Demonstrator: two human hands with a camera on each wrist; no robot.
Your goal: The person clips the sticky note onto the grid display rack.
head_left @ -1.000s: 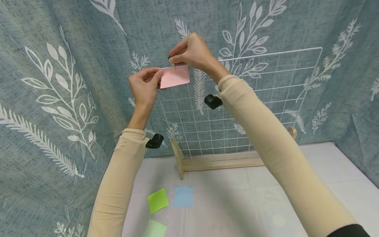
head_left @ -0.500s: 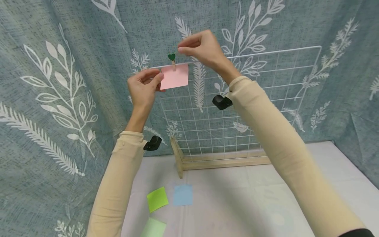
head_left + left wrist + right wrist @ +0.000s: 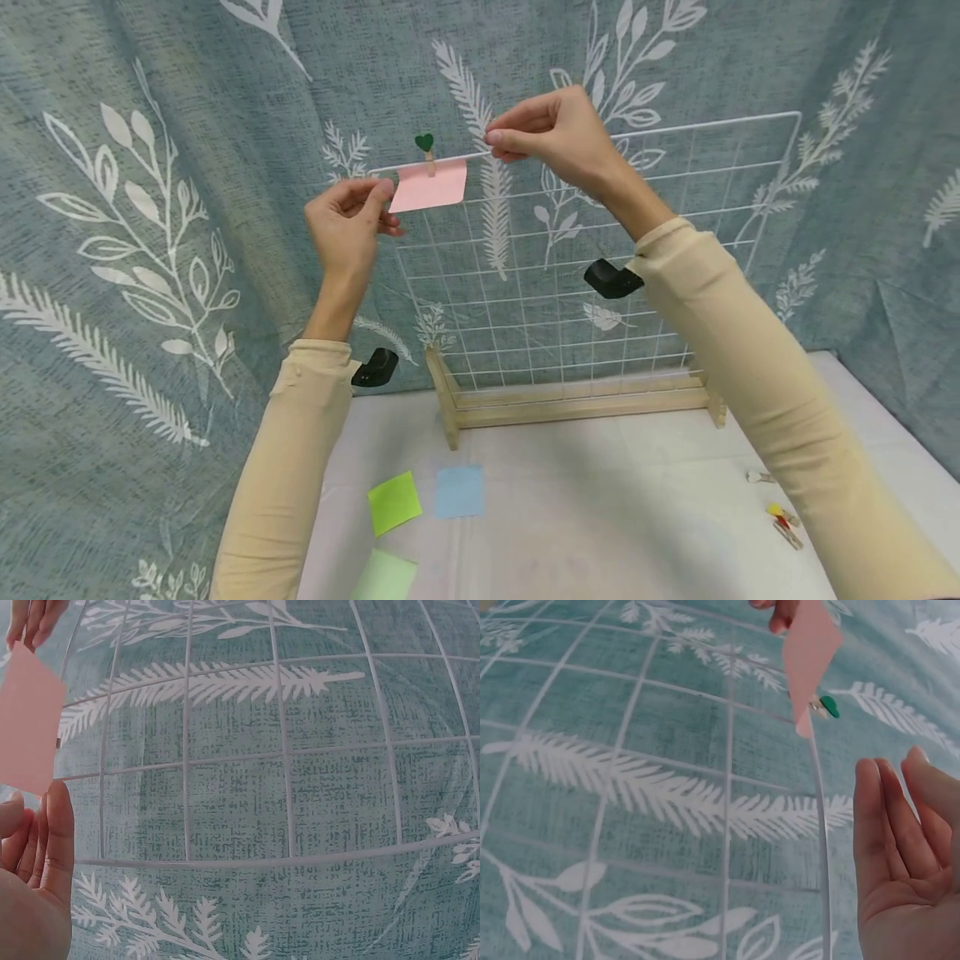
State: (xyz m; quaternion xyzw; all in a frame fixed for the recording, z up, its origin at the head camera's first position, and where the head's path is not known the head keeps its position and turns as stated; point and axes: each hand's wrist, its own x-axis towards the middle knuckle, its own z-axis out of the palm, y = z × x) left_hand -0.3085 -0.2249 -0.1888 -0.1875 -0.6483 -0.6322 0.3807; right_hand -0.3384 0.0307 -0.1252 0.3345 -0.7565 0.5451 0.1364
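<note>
A pink paper note (image 3: pixel 429 185) hangs from the top wire of a white grid panel (image 3: pixel 555 275), held by a small wooden clothespin with a green heart (image 3: pixel 424 143). My left hand (image 3: pixel 343 229) is at the note's left edge. In the left wrist view, the thumb and fingers of this hand (image 3: pixel 37 877) stand apart by the note's lower corner, with a fingertip right at it. My right hand (image 3: pixel 562 137) is raised right of the note, near the top wire. The right wrist view shows its fingers (image 3: pixel 868 795) nearly straight, thumb apart, holding nothing.
A wooden base (image 3: pixel 577 408) supports the grid on a white-covered table. Bright green (image 3: pixel 394 503), pale green (image 3: pixel 386 575) and blue (image 3: pixel 460 492) notes lie at front left. Several loose clothespins (image 3: pixel 784 525) lie near the right sleeve. A patterned curtain (image 3: pixel 150 350) hangs behind.
My right hand has let go of the heart clothespin and moved right, uncovering the green heart. My left hand has shifted slightly left along the note's edge. The note stays on the wire.
</note>
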